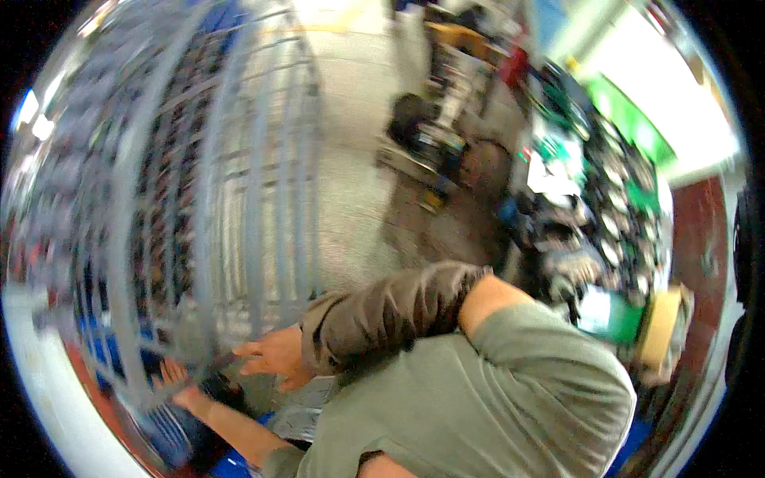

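Note:
A tall grey metal rack (131,207) with many bars and shelves stands at my left, smeared by motion. My left hand (179,388) is at its lower near corner, against the frame, with fingers stretched out and apart. Whether they press on the bar is too blurred to tell. My right hand (279,356) reaches across my body to the near end of the same rack. Its fingers are spread, close to a dark low bar (211,368), and hold nothing I can see. A brown sleeve cover (390,311) wraps my right forearm; my left forearm is bare.
Rows of dark items (64,159) fill the space beyond the rack. A pale floor aisle (351,159) runs ahead. Machinery (434,143) stands ahead to the right. At the right is a cluttered bench with a green panel (633,119) and a cardboard box (665,327).

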Demonstrator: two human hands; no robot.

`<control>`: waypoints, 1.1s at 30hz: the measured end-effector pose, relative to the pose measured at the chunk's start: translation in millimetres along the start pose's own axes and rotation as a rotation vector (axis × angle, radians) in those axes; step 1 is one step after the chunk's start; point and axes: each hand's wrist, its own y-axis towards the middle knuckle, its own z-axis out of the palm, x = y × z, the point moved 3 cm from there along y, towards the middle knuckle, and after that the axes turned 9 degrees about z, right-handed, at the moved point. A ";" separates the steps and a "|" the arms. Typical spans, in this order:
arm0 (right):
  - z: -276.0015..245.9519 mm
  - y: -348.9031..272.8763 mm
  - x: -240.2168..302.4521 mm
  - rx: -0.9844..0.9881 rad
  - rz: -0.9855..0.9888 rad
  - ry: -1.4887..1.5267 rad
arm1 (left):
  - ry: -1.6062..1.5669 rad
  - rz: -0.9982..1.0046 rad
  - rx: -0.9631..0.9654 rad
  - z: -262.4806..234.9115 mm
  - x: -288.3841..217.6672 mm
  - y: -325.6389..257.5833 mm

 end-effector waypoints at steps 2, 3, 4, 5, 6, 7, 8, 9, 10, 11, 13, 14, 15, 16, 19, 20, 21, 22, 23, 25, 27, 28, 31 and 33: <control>-21.4 -51.8 -63.9 0.042 0.241 0.075 | -0.216 -0.131 -0.191 46.2 37.2 -21.9; -23.2 -73.7 -100.5 0.032 0.337 0.139 | -0.127 -0.209 -0.180 64.8 56.5 -44.7; -21.3 -91.1 -128.1 0.060 0.398 0.199 | 0.021 -0.323 -0.134 60.6 83.8 -74.7; -34.1 -124.7 -151.9 -0.072 0.591 0.244 | 0.182 -0.470 -0.016 82.4 135.2 -85.8; -40.2 -158.9 -162.9 -0.175 0.765 0.279 | 0.337 -0.598 0.111 98.3 179.7 -106.4; -37.7 -187.0 -180.6 -0.336 0.813 0.328 | 0.486 -0.706 0.277 124.0 222.5 -119.1; -33.3 -208.6 -197.2 -0.493 0.848 0.372 | 0.613 -0.783 0.456 149.9 260.0 -130.1; -33.3 -226.7 -205.6 -0.567 0.881 0.405 | 0.715 -0.824 0.629 175.0 291.5 -138.3; -31.8 -246.1 -211.6 -0.654 0.917 0.444 | 0.812 -0.860 0.821 197.7 320.4 -148.3; -25.7 -259.0 -212.5 -0.737 0.943 0.493 | 0.886 -0.862 0.981 220.3 337.0 -154.1; -14.0 -285.1 -206.7 -0.844 1.062 0.604 | 0.998 -0.849 1.307 234.3 384.9 -161.4; -8.2 -297.6 -203.0 -0.910 1.090 0.605 | 1.046 -0.816 1.449 239.2 405.3 -159.8; 0.2 -308.9 -200.0 -0.980 1.132 0.651 | 1.085 -0.766 1.597 243.4 423.0 -155.8; 14.1 -328.4 -196.8 -1.115 1.190 0.632 | 1.107 -0.696 1.745 252.3 444.0 -153.0; 80.2 -379.3 -180.1 -1.788 1.159 0.918 | 1.048 -0.437 2.074 300.3 501.2 -146.0; 116.6 -403.2 -183.4 -1.993 1.227 0.908 | 0.996 -0.415 2.087 324.9 519.5 -145.2; 145.1 -420.3 -177.3 -2.265 1.215 1.302 | 0.931 -0.417 2.081 368.1 533.1 -136.2; 162.8 -433.5 -170.8 -2.507 0.978 1.594 | 0.906 -0.597 1.807 417.5 532.4 -145.6; 188.7 -451.2 -170.5 -2.690 1.001 1.643 | 0.835 -0.738 1.528 489.0 511.7 -168.3; 213.7 -476.8 -179.8 -3.162 1.014 1.353 | 0.765 -0.606 1.499 592.3 458.2 -202.0; 220.2 -521.8 -194.7 -3.260 0.792 0.976 | 0.753 -0.498 1.666 647.9 448.1 -208.0; 208.2 -538.7 -195.1 -3.299 0.664 0.797 | 0.771 -0.458 1.711 664.9 446.4 -207.7; 207.6 -559.0 -215.6 -3.641 0.765 0.723 | 0.924 -0.336 1.802 687.6 446.2 -224.2; 220.5 -564.7 -223.1 -3.429 1.096 0.621 | 0.997 -0.358 1.796 677.1 451.8 -238.7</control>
